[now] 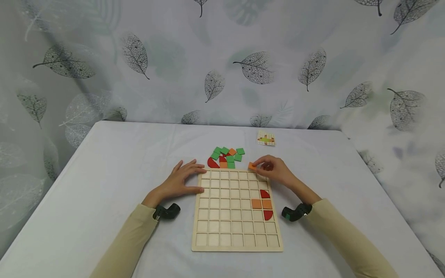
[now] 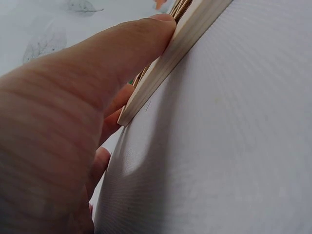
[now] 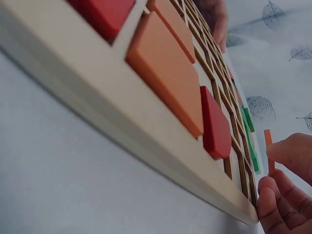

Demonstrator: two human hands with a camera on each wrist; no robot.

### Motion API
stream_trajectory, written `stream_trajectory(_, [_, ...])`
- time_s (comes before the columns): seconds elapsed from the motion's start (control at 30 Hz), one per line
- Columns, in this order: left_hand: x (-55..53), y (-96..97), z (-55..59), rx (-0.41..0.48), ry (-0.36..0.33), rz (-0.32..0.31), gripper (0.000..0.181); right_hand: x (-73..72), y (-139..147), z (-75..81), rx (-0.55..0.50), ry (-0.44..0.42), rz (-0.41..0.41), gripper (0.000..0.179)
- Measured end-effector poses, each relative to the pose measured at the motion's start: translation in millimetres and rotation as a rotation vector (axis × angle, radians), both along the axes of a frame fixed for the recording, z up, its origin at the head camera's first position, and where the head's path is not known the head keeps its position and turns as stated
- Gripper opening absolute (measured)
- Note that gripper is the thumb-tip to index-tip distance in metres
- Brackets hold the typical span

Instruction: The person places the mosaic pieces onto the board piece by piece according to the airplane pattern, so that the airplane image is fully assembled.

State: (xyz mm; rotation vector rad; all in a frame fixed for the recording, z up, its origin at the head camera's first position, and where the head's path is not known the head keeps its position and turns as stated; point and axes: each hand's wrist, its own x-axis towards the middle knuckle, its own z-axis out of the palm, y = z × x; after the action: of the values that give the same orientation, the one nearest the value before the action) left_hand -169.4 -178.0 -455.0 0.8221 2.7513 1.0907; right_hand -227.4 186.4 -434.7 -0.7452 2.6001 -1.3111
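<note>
Nearest, tan sleeves (image 1: 121, 241) reach in from seven and five o'clock, each ending in a dark wrist camera (image 1: 167, 211). Between them a wooden board (image 1: 225, 227), ruled into square cells, lies flat on the white desk (image 1: 104, 185).

At the board's three o'clock, an orange square (image 1: 266, 204) fills a cell by the rim, with a second orange square (image 1: 256, 204) at its nine. A red quarter-round (image 1: 268, 215) sits at its six, and another red quarter-round (image 1: 265, 194) at its twelve.

The left hand (image 1: 180, 179), at ten o'clock, touches the board's edge with thumb and fingertips, its fingers spread. The right hand (image 1: 274, 170), between one and two o'clock, pinches an orange piece (image 1: 252, 166) between thumb and finger, near the far rim; the wrist view shows that piece edge-on.

Just past the board at twelve o'clock lies a loose pile (image 1: 230, 158) of green, orange and red pieces. Farther out at one o'clock rests a small printed card (image 1: 265, 138). Behind the desk hangs a leaf-patterned cloth (image 1: 257, 68).
</note>
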Motion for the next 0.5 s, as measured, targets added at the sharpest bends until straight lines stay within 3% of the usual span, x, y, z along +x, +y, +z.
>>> stream_trajectory(0.23, [0.3, 0.3, 0.8, 0.003, 0.001, 0.004, 0.057, 9.5, 2, 3.2, -0.009, -0.008, -0.005, 0.02])
stream_trajectory(0.5, [-0.7, 0.2, -0.6, -0.002, 0.004, 0.005, 0.057, 27.7, -3, 23.3, -0.028, 0.005, 0.023, 0.02])
